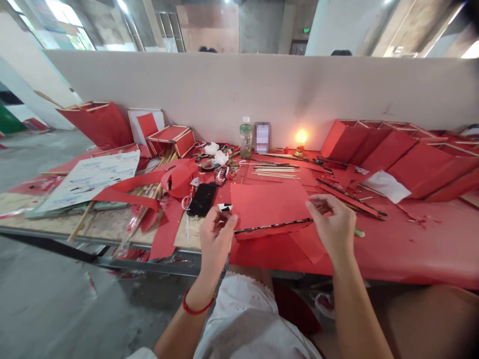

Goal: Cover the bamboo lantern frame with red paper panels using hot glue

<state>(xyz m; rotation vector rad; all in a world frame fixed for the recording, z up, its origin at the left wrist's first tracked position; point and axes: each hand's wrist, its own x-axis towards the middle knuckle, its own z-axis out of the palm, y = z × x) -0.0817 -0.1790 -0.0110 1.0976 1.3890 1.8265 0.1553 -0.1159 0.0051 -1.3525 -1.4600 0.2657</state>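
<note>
A red paper sheet (pixel 269 202) lies in front of me at the table's front edge, a narrow flap bent down along its near side. Along that fold runs a thin dark, mottled strip (pixel 275 227), slightly tilted up to the right. At the sheet's left edge my left hand (pixel 217 232) is closed, its thumb by the strip's left end; a black-and-white wrap covers one fingertip. My right hand (pixel 335 222) pinches the sheet's right edge between thumb and curled fingers. Part of each grip is hidden. Under the sheet lies more red paper (pixel 250 254).
A black phone (pixel 202 199) lies beside my left hand. Behind the sheet are pale sticks (pixel 277 172), a bottle (pixel 246 139), an upright phone (pixel 262 137) and a lit lamp (pixel 301 142). Red paper boxes (pixel 385 149) stand right, another (pixel 99 124) left. A partition (pixel 209 85) rises behind.
</note>
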